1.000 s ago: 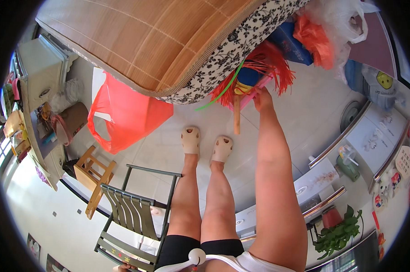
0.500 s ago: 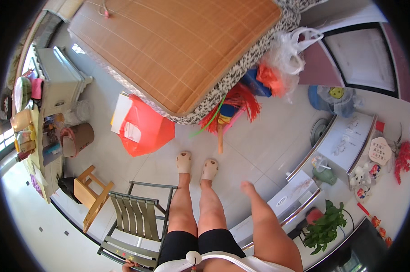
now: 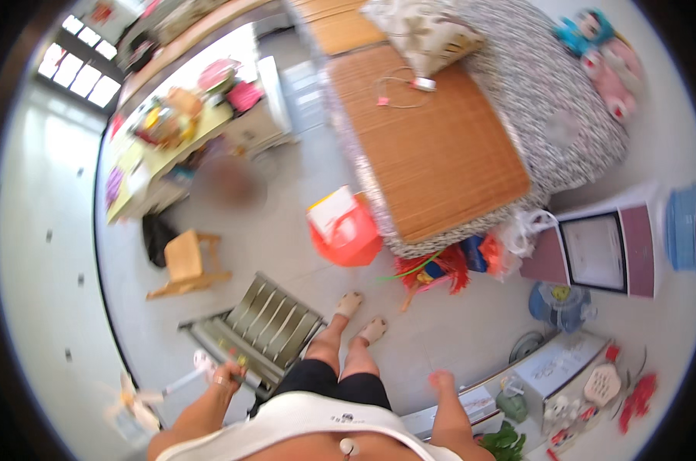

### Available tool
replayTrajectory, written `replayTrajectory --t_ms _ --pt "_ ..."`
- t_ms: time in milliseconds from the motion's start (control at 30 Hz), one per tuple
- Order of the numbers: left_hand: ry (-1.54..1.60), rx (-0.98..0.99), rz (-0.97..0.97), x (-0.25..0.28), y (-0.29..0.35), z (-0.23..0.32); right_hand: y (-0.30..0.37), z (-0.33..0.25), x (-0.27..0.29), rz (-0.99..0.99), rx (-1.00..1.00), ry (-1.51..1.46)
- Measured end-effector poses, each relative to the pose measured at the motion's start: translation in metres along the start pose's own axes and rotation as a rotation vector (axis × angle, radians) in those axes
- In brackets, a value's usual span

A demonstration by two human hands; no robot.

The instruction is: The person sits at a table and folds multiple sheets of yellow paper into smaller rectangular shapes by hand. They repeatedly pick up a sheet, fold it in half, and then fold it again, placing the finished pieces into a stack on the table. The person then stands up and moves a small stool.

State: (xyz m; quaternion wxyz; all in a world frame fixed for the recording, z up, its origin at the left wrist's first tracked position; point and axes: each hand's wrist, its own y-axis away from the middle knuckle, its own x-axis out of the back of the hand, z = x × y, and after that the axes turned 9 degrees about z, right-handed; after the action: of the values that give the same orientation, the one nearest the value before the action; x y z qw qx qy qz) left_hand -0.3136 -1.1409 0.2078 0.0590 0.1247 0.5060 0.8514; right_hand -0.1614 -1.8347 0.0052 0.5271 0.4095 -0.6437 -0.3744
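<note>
A grey-green folding chair (image 3: 275,319) with a slatted seat and metal frame stands beside my left leg. My left hand (image 3: 229,374) is closed around the top of its back frame. My right arm hangs at my right side, and my right hand (image 3: 442,378) is near the long white cabinet (image 3: 471,406), apart from it. Blur hides its fingers, and I see nothing in them. On the floor ahead of my beige clogs (image 3: 348,304) lies a red plastic bag (image 3: 348,240) with a white and yellow sheet at its mouth.
A bed with a brown mat (image 3: 440,146) stands ahead, red-fringed things (image 3: 451,270) at its corner. A wooden stool (image 3: 185,257) and a cluttered table (image 3: 209,123) are on the left. A white fan (image 3: 129,407) stands behind the chair. At right are a purple-white water dispenser (image 3: 594,246) and a water jug (image 3: 559,306).
The view has swung up and left, showing more of the bed and the fan. My left forearm and hand have come further into view on the chair, which sits at a different angle.
</note>
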Motion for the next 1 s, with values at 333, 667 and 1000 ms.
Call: replayTrajectory --t_ms 333,667,1000 --pt "-0.026 -0.159 0.048 -0.062 0.069 0.052 0.059 -0.247 -0.008 -0.085 0.506 -0.13" --pt "-0.271 -0.346 -0.093 -0.114 0.049 0.143 0.199 -0.202 -0.055 -0.022 0.463 0.325" --pt "-0.254 -0.387 -0.092 -0.136 0.043 0.226 0.266 -0.159 -0.096 -0.156 0.192 0.28"
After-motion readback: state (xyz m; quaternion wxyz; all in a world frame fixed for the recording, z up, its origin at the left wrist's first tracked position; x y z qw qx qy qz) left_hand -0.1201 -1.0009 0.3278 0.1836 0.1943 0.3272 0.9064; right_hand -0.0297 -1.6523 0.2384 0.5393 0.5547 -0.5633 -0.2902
